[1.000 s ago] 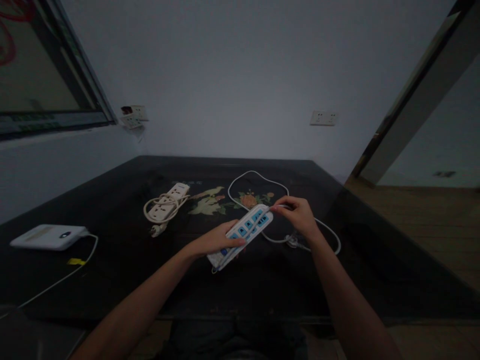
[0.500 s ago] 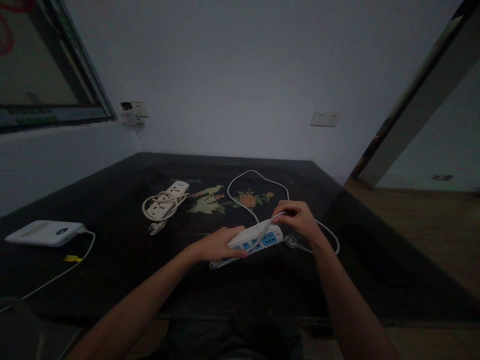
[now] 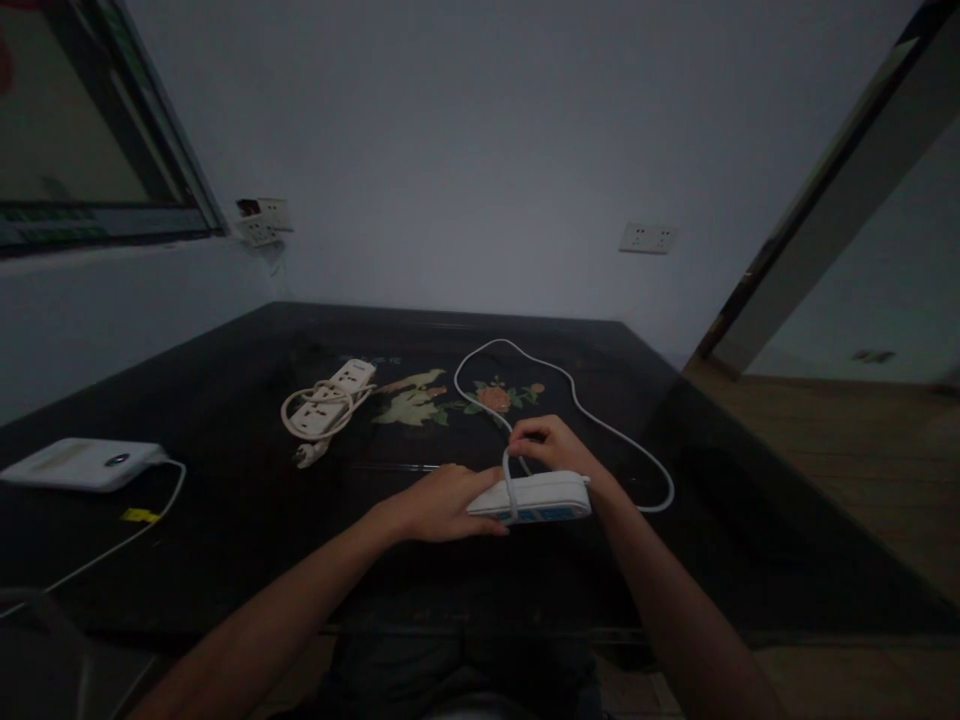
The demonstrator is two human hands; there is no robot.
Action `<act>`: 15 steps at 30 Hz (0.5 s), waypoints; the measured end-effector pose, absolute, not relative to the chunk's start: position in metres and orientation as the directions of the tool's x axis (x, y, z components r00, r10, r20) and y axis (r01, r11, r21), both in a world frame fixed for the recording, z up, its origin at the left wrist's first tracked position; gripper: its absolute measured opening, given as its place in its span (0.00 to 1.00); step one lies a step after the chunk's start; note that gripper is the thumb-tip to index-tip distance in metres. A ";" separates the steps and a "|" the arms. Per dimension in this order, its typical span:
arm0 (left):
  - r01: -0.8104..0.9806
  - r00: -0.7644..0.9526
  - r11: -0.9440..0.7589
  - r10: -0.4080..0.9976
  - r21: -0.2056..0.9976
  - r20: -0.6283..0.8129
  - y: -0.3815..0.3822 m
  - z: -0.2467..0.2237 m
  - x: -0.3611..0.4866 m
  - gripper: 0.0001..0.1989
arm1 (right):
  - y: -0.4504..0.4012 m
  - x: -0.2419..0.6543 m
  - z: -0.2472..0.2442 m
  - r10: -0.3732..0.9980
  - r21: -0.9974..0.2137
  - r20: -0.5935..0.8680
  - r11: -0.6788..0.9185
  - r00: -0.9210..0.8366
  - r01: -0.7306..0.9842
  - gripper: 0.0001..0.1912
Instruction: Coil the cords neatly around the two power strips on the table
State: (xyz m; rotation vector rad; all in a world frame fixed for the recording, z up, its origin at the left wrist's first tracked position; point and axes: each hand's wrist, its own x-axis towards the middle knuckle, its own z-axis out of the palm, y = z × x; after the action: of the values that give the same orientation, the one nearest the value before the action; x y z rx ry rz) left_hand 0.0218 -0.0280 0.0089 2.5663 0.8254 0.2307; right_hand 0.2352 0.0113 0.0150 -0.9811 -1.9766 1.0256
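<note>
A white power strip (image 3: 553,488) with blue sockets is tilted up on its long edge, its socket face turned toward me and down. My left hand (image 3: 444,503) grips its left end, thumb in front and fingers behind. One turn of the white power cord (image 3: 512,497) passes round the strip's middle. Just behind the strip, my right hand (image 3: 551,445) pinches that cord between thumb and fingertips. The rest of the cord runs in a wide loop over the table beyond and to the right. The strip's plug is hidden behind my right arm.
Another power strip (image 3: 352,377), its cord wound round it, lies left of centre on the black table (image 3: 420,590). At the far left lies a white power bank (image 3: 90,465) with a cable bearing a yellow tag (image 3: 140,515). Wall sockets (image 3: 649,238) sit behind the table.
My right hand has moved left and behind the strip, drawing the cord round its middle. The strip has rolled so its socket face shows less, and its right end has shifted right.
</note>
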 end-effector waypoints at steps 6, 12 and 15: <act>0.491 0.712 -0.640 0.686 0.591 0.151 -0.027 0.013 0.018 0.22 | 0.016 0.237 0.002 0.864 -0.834 0.251 0.422 -0.436 0.356 0.14; 0.328 0.498 -0.513 0.807 0.793 0.316 -0.015 0.011 0.013 0.24 | 0.015 0.232 0.000 0.882 -0.790 0.319 0.449 -0.347 0.417 0.09; 0.193 0.379 -0.411 0.869 0.891 0.319 -0.005 0.010 0.009 0.25 | 0.008 0.227 0.007 0.876 -0.828 0.261 0.420 -0.406 0.372 0.13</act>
State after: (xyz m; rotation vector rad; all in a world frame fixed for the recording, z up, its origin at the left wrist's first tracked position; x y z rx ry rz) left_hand 0.0085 -0.0046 0.0101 1.8382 0.9234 1.0638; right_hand 0.2265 0.0080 0.0071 -1.0557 -1.9649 0.9027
